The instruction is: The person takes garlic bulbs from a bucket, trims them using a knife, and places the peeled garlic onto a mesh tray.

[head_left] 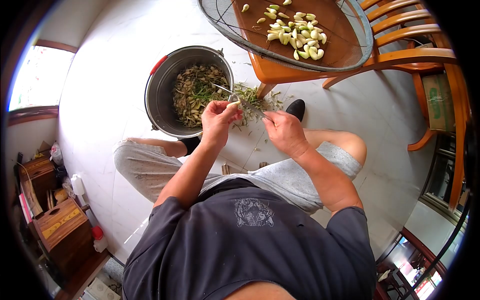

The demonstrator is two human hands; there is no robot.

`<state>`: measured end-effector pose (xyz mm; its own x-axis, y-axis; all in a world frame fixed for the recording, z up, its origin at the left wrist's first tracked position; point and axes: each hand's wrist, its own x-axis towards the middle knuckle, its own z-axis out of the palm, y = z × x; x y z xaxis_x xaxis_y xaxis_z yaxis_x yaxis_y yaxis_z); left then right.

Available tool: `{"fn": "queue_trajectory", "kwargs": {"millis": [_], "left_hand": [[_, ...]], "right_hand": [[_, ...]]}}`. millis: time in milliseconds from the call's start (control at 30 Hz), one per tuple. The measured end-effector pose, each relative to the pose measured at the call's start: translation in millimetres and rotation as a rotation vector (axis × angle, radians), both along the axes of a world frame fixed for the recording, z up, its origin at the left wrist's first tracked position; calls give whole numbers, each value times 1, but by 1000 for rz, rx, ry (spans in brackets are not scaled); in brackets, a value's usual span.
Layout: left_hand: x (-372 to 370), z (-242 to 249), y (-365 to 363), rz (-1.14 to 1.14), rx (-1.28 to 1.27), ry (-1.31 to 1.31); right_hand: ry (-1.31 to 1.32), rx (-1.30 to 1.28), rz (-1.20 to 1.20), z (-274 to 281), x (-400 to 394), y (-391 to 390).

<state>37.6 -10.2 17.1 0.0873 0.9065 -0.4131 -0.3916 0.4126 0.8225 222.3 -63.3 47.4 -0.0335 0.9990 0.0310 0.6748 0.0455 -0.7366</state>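
My left hand pinches a small pale bulb, which looks like a garlic or onion bulb, between thumb and fingers. My right hand is closed around the handle end of a knife. The narrow blade slants up and left, passing beside the bulb, with its tip over the bucket's contents. Just beyond my left hand stands a metal bucket, partly filled with untrimmed bulbs that have dry skins and green stalks. The knife's grip is mostly hidden by my fingers.
A round mesh sieve holding several cleaned white bulbs rests on a wooden chair ahead. Green trimmings litter the tiled floor by the bucket. Another wooden chair stands right; wooden boxes sit left.
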Motion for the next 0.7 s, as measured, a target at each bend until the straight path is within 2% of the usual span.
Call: {"fn": "queue_trajectory", "kwargs": {"millis": [700], "left_hand": [[4,-4,-1,8,12,2]], "right_hand": [[-49,32,23,-1,0,-1]]}}
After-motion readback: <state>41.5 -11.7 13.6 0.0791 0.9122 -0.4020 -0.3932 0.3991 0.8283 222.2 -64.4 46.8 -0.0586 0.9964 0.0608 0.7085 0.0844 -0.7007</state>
